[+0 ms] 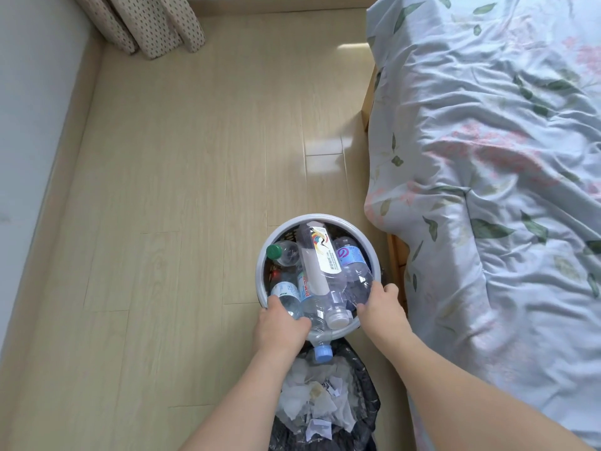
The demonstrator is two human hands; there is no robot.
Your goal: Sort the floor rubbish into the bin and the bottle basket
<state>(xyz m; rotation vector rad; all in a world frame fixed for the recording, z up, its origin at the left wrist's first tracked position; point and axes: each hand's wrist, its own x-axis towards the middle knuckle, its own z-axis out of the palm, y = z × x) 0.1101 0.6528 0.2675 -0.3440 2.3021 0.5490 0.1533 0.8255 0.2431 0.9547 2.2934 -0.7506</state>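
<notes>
Both hands clamp the bottle basket (317,219) by its near rim, left hand (279,323) and right hand (383,309) curled over the edge. Plastic bottles (320,265) fill it. The bin (325,402), apparently black-bagged, sits just below, holding paper scraps (312,398).

- bottles (325,281): clear glossy plastic
- basket (374,252): smooth pale plastic rim
- bin (364,382): crinkled black plastic liner, crumpled white paper
- floor (182,157): glossy pale wood
- bedsheet (487,157): matt floral cloth
</notes>
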